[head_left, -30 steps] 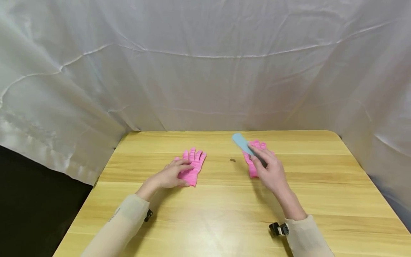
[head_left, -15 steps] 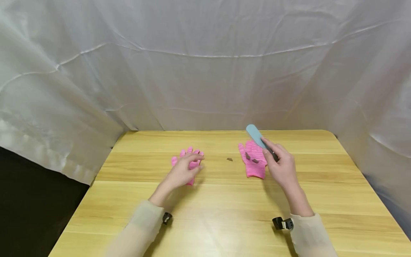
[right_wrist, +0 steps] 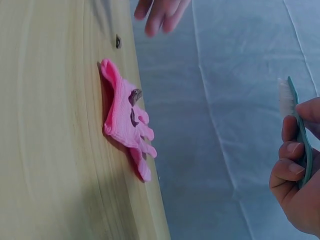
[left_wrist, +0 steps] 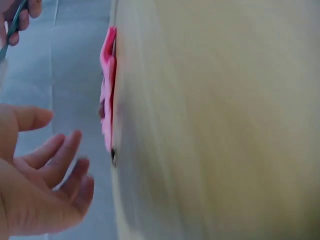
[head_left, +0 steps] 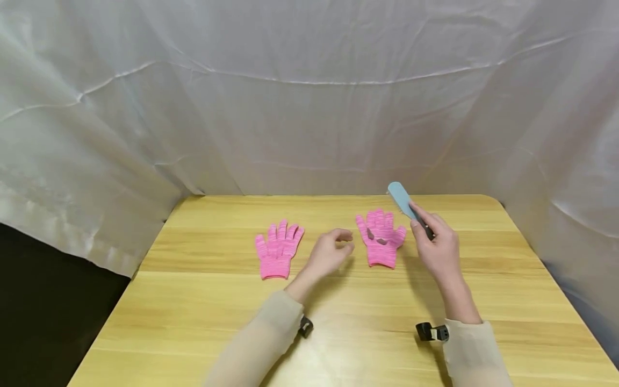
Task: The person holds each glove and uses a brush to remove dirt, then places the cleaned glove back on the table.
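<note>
My right hand grips a brush with a light blue back, raised above the table; its white bristles show in the right wrist view. Below and left of it lies a pink knit glove with two brown flakes on its palm. My left hand hovers just left of that glove, fingers loosely bent, holding nothing. Another small brown flake lies on the table by the glove's edge, hidden in the head view. A second pink glove lies flat on the left.
The wooden table runs back to a pale hanging curtain behind it and on both sides. Dark fabric shows at the far left. A small black camera sits on each wrist.
My left hand has left the left glove and moved right, close to the other glove. My right hand has moved the brush right and away, uncovering the right glove and its flakes.
</note>
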`<state>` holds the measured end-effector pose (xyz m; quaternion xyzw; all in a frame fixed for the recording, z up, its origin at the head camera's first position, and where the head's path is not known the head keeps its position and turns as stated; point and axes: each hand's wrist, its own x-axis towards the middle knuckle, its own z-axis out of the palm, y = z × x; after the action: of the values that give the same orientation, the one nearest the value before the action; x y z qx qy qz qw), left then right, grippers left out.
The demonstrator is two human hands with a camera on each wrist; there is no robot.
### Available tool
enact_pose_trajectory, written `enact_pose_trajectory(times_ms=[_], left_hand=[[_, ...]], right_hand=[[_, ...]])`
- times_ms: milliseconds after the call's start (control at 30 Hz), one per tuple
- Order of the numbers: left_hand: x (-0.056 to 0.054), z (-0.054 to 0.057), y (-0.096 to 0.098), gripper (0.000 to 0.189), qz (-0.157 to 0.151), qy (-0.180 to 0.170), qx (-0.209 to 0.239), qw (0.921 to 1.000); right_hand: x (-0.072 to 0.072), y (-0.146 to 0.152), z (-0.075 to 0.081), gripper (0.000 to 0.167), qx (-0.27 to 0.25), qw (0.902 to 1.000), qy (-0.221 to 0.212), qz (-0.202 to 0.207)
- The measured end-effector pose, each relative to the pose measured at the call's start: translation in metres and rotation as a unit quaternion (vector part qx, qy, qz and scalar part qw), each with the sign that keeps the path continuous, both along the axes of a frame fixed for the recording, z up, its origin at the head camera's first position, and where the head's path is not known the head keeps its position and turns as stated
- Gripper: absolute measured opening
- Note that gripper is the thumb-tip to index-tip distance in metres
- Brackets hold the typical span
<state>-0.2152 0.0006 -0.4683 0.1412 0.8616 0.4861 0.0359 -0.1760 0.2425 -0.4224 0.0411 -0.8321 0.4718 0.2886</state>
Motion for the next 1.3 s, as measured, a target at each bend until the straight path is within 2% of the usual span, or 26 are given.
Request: enact_pose_trajectory(times_ms=[200,333,467,667,833,900,1033,1167,1300], left_hand=[[-0.015,-0.005,0.028,0.038,0.02,0.018,-0.111,0.9935],[-0.026,-0.01,0.04,0.046,0.017,0.002,-0.152,0.9882],[-0.034,-0.013,0.052,0.058,0.009,-0.011,-0.186,0.9825],[-0.037,-0.012,0.069,0.069,0.022,-0.019,-0.23,0.9728],[-0.038,-0.007,0.079,0.066,0.027,-0.012,-0.27,0.9625],[-0.038,-0.006,0.081,0.065,0.028,-0.013,-0.279,0.9597],[-0.038,-0.004,0.083,0.064,0.032,-0.029,-0.278,0.9596],[-0.038,-0.005,0.084,0.063,0.036,-0.044,-0.264,0.9628],[-0.038,-0.007,0.084,0.061,0.031,-0.037,-0.246,0.968]], right_hand=[[0.0,0.003,-0.001,0.039,0.007,1.0,0.0,-0.004],[0.0,0.006,-0.002,0.039,0.007,0.9999,-0.008,-0.003],[0.001,0.015,-0.002,0.038,0.004,0.9991,-0.039,-0.013],[0.002,0.03,-0.006,0.038,-0.002,0.9963,-0.075,-0.043],[-0.001,0.041,-0.016,0.037,-0.009,0.9934,-0.098,-0.06],[-0.002,0.046,-0.02,0.037,-0.014,0.9915,-0.112,-0.065],[-0.003,0.052,-0.025,0.037,-0.01,0.9895,-0.127,-0.069],[-0.004,0.053,-0.027,0.037,-0.002,0.9883,-0.137,-0.067],[-0.005,0.052,-0.028,0.038,-0.002,0.9875,-0.142,-0.069]])
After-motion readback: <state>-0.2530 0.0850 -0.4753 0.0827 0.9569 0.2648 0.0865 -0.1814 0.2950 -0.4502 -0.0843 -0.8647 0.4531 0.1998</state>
